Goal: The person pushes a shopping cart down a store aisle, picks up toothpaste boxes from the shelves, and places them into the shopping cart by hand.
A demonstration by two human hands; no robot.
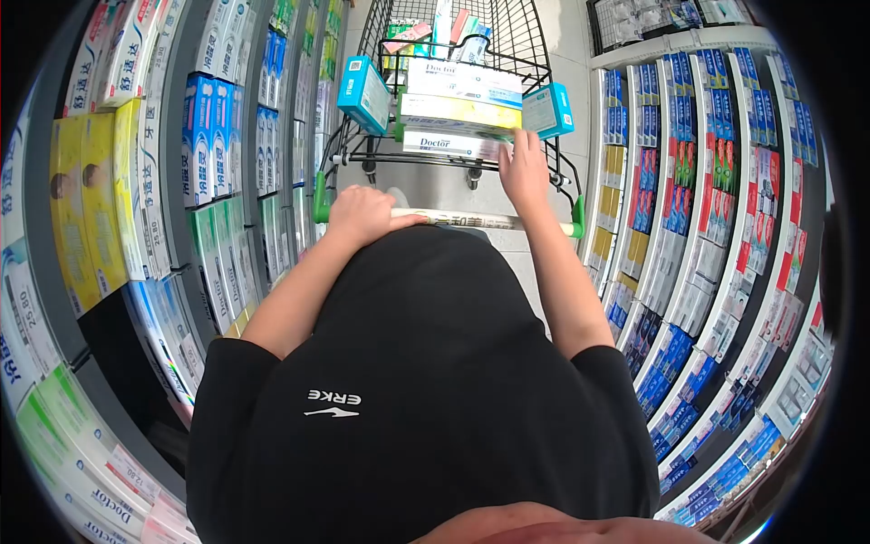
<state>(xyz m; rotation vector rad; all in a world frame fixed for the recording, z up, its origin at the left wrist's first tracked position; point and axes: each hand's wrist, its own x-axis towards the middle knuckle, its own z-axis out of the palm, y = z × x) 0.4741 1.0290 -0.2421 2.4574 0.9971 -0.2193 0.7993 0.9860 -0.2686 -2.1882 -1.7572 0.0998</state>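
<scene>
My left hand point(361, 216) is wrapped round the left part of the shopping cart's handle point(476, 219), its thumb lying along the bar. My right hand point(524, 172) is raised past the handle, fingers extended and slightly bent, at the right end of some stacked toothpaste boxes. Its fingertips seem to touch a yellow box point(462, 111) and a white "Doctor" box point(444, 143) under it. Another white "Doctor" box point(453, 72) lies higher in the stack. Blue boxes stand on either side, one at the left point(364, 95) and one at the right point(548, 111).
The black wire cart basket point(381, 27) holds more packages farther forward. On the left, shelves carry boxed toothpaste, including large yellow boxes point(86, 195). To the right is a long shelf of packaged goods point(680, 163). Grey floor tiles point(566, 63) run between.
</scene>
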